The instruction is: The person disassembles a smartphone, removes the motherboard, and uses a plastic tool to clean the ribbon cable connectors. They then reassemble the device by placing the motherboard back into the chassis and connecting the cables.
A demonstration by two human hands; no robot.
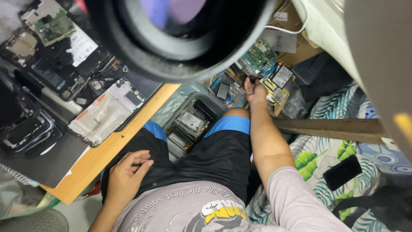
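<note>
From the head camera, the right hand [256, 92] reaches down past the knee, its fingers [249, 83] curled into a heap of phone parts [274, 81]; whether they pinch anything cannot be told. Just beyond those fingers lie a green circuit board [262, 53] and flat grey-labelled batteries [282, 76]. The left hand [126, 172] rests on the thigh, its fingers loosely together around a thin dark tool [136, 164], beside the tabletop [107, 148] edge. Above them lies an opened phone [107, 111].
</note>
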